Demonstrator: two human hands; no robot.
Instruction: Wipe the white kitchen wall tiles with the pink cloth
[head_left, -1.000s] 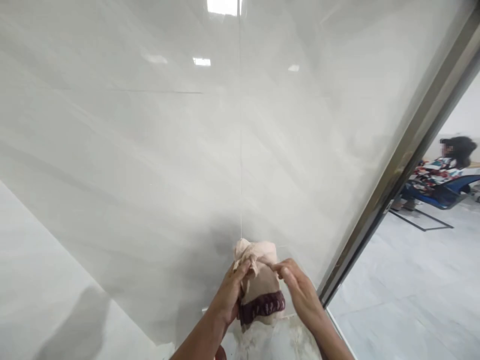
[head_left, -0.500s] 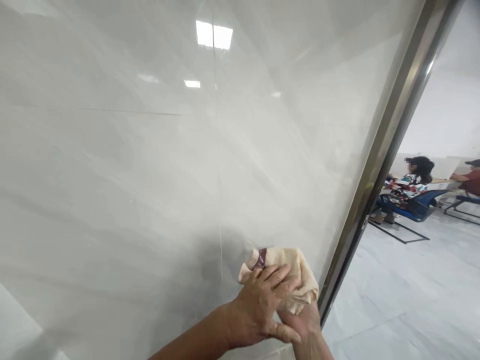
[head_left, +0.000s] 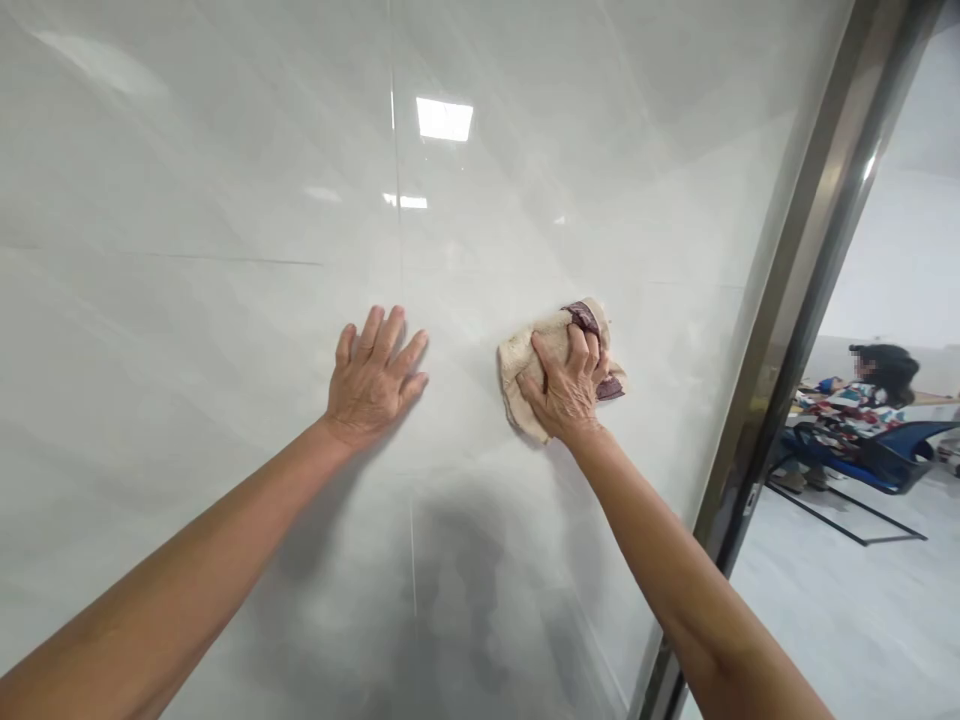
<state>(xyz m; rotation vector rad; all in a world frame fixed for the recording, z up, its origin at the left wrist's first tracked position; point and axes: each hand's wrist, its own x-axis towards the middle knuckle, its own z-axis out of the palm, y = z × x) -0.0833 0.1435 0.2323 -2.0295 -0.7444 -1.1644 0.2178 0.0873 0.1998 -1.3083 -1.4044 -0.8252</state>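
A glossy, pale grey tiled wall (head_left: pixel 225 180) fills most of the view. My left hand (head_left: pixel 373 385) lies flat against it with the fingers spread, holding nothing. To the right, my right hand (head_left: pixel 571 385) presses a beige cloth (head_left: pixel 551 335) with dark purplish patches onto the tiles. Its fingers rest over the cloth, which is bunched beneath the palm, and part of the cloth sticks out on both sides. A gap of bare tile separates the two hands.
A shiny metal door frame (head_left: pixel 780 270) runs slantwise along the wall's right edge. Beyond it, a person (head_left: pixel 862 405) in a patterned top sits on a blue chair (head_left: pixel 892 450) with a black frame. Pale floor (head_left: pixel 817 620) extends below them.
Both hands were together low on the wall at the cloth. My left hand has come off it and moved up and left; my right hand has carried the cloth upward.
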